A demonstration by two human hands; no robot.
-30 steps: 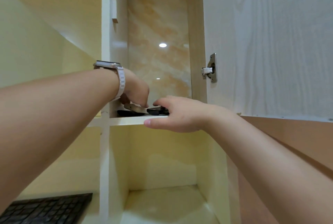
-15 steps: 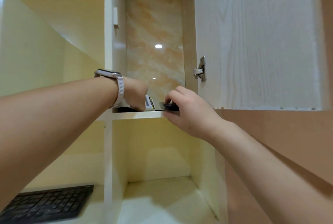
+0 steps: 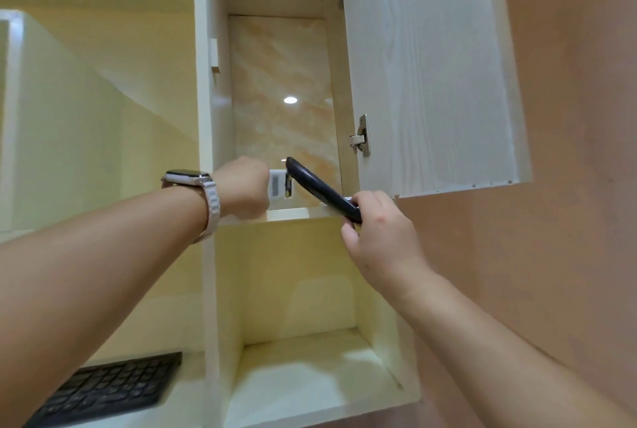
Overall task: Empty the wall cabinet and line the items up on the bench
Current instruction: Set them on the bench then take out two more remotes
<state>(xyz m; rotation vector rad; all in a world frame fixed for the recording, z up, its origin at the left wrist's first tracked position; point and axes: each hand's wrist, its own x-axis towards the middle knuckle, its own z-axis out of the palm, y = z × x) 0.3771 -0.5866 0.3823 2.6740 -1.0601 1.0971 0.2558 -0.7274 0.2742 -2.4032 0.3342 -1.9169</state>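
Note:
The wall cabinet (image 3: 427,76) hangs open above me, its white door swung to the right. My right hand (image 3: 379,231) grips the near end of a long black remote-like item (image 3: 319,188), tilted up over the shelf edge (image 3: 296,213). My left hand (image 3: 243,186), a watch on its wrist, reaches onto the same shelf and closes around a small white box with a barcode (image 3: 277,184). The box is partly hidden by my fingers.
A lower open compartment (image 3: 303,369) sits under the shelf. A black keyboard (image 3: 107,389) lies in the neighbouring compartment at lower left. The cabinet's divider panel (image 3: 206,117) stands just left of my left hand. A brown wall fills the right side.
My right hand has pulled the black item out and tipped its far end upward; before, it lay flat on the shelf. My left hand stays on the white box. The view has tilted upward.

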